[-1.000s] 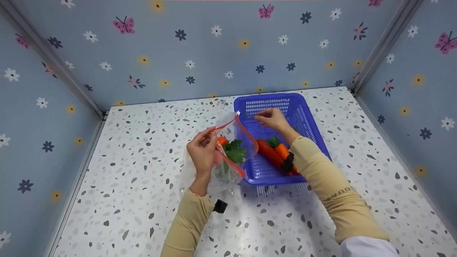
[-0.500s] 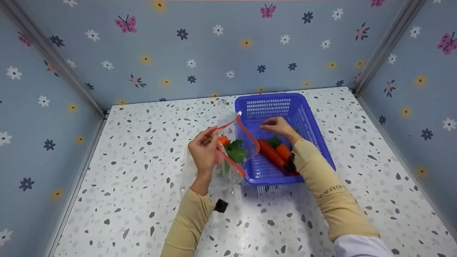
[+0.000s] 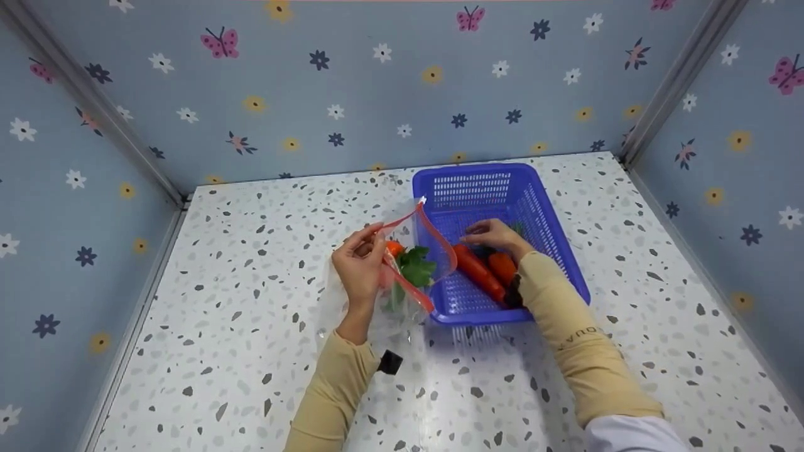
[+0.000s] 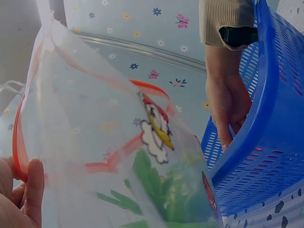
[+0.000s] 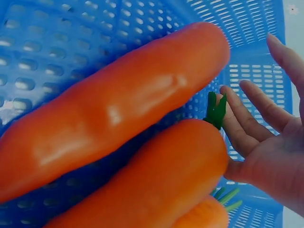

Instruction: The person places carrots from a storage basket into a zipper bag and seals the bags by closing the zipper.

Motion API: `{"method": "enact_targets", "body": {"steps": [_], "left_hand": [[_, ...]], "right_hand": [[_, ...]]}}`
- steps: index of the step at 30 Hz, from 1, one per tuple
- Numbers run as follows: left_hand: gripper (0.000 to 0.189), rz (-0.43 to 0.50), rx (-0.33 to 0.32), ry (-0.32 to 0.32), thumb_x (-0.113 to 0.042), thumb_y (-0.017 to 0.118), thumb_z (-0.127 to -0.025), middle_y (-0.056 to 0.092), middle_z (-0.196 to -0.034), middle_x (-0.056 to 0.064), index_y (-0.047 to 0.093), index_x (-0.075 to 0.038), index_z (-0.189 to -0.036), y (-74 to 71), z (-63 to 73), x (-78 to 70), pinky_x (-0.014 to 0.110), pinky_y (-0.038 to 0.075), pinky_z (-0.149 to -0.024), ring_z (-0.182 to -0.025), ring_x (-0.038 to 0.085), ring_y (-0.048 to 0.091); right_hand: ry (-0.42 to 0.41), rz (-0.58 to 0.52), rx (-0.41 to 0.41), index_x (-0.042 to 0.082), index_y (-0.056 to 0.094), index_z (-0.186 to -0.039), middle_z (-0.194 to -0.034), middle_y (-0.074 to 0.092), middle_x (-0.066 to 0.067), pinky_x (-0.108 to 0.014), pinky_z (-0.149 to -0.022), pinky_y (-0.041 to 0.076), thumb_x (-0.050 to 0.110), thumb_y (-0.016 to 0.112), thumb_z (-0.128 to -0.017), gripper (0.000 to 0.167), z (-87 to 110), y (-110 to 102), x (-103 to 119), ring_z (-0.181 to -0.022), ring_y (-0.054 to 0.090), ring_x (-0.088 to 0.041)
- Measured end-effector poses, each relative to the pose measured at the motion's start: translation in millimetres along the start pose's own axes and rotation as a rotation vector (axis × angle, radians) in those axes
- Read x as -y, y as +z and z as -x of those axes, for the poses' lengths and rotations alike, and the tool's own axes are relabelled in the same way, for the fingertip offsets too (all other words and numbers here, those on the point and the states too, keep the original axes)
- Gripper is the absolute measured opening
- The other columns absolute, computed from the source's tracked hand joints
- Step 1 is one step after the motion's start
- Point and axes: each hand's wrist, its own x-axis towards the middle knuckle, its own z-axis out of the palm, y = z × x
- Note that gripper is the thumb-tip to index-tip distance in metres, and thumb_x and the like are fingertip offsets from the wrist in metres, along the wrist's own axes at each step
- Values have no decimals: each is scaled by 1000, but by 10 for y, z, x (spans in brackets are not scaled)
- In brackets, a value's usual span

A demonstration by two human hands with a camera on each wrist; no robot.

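Note:
My left hand [image 3: 361, 260] pinches the red zip edge of a clear zip bag [image 4: 95, 123], whose mouth gapes toward the basket. Inside the bag are green leaves [image 3: 416, 267] and something orange [image 3: 394, 248]. My right hand [image 3: 496, 235] is down in the blue basket [image 3: 568, 270], fingers loose and apart, holding nothing. Its fingertips are right beside the short green top of an orange carrot [image 5: 161, 166]. A long, smooth red-orange vegetable [image 5: 109, 104] lies alongside that carrot. Below it, another orange carrot [image 5: 204, 216] with green stalks is partly cut off by the frame.
The basket stands on a white speckled table [image 3: 251, 301], with its left rim right behind the bag's mouth. Flower-patterned panels [image 3: 358, 94] enclose the back and both sides. A black wrist device [image 3: 390, 362] shows at the left sleeve.
My right hand has moved lower and toward me inside the basket, now over the carrots' green tops. My left hand and the bag stay almost still.

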Motion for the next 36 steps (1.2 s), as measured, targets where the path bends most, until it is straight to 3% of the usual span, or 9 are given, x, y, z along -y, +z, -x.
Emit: {"method": "enact_targets", "body": {"steps": [4,8,12,17,26,30,36], "left_hand": [[13,25,5,18,9,60,-77,59,-71,15,64,14,-88,-20,-8,133,18,41,-43,-50,10,51],[14,38,22,27,12,57,-77,58,-70,19,62,19,-88,-12,1,18,17,39,-42,-48,8,50],[14,34,21,20,14,56,-76,57,-72,24,60,21,-87,0,13,-100,17,40,-43,-49,9,51],[14,34,8,2,14,56,-76,58,-79,32,60,21,-88,1,13,-121,16,40,-45,-52,9,52],[14,28,12,6,13,56,-77,58,-76,28,61,20,-88,-11,20,-107,17,40,-44,-51,11,51],[14,15,9,1,13,57,-76,58,-76,27,61,20,-88,-15,12,-99,17,41,-44,-51,12,51],[14,-9,10,6,12,57,-77,58,-73,25,61,19,-88,-21,9,-95,16,40,-44,-50,11,50]], "right_hand": [[-44,41,25,-4,55,-117,-112,57,-19,-35,-89,40,27,67,-77,53,-6,14,-35,-98,54,-25],[-68,72,46,-5,56,-115,-108,59,-19,-33,-86,42,25,69,-76,50,3,21,-40,-92,55,-20],[-36,99,77,-5,59,-111,-106,60,-17,-34,-85,43,26,70,-74,49,22,25,-49,-90,54,-20],[36,127,117,-3,59,-110,-104,59,-15,-35,-84,43,30,73,-71,53,32,38,-69,-88,53,-21],[118,201,131,-1,57,-110,-104,57,-15,-38,-88,41,38,76,-66,62,24,53,-99,-95,52,-25],[72,211,144,-1,60,-101,-95,60,-13,-35,-80,45,39,78,-63,58,7,46,-105,-86,54,-22],[40,196,148,-2,63,-96,-84,60,-7,-29,-71,47,27,75,-69,41,4,79,-69,-73,53,-16]]}}
